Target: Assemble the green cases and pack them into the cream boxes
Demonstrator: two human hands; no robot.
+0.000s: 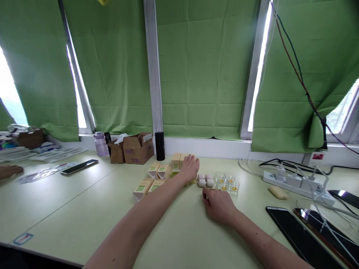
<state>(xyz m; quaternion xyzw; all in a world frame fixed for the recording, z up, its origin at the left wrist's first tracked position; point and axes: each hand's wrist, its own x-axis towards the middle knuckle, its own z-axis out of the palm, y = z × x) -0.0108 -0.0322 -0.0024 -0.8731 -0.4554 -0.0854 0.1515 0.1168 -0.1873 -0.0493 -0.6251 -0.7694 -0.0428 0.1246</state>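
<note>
My left hand reaches across to the back of a group of small cream boxes with green labels. Its fingers are bent over a small box in the back row, most of which the hand hides. More boxes stand nearer, such as a labelled box partly behind my left forearm. My right hand rests on the table with its fingers curled in, and nothing shows in it. Just beyond it are several pale pink-white rounded pieces and clear little cups with yellow-orange centres.
On the table stand open cardboard boxes, a black cylinder and a purple bottle. At the right lie a power strip with cables and dark phones. Another person's hand is at the far left, near a phone.
</note>
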